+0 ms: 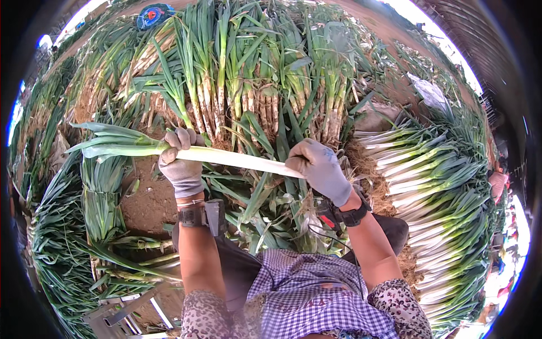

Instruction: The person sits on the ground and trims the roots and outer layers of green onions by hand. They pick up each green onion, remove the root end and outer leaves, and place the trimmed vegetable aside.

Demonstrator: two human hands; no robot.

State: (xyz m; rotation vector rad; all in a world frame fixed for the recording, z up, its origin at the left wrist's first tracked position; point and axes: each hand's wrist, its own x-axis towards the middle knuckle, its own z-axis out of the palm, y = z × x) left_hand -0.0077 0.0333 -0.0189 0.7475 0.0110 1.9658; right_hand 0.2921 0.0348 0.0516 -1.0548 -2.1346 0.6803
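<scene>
Across the middle of the head view I hold a long, cleaned leek or large green onion (237, 159) nearly level, its green leaves pointing left and its white shank right. My left hand (182, 159), in a grey work glove, is closed around it where the leaves meet the shank. My right hand (319, 169), gloved too, has its fingers closed on the white root end; the very tip is hidden by the hand. Beneath lie loose peeled leaves (271, 224). Just beyond the hands stand unpeeled stalks (254, 101) with dry, dirty outer skins and brown roots.
A long row of cleaned stalks (419, 203) lies on the right, roots inward. At left is a tied bundle (100, 203) beside bare soil (148, 199). A metal frame (127, 315) stands at lower left. Another person (498, 180) is at the far right edge.
</scene>
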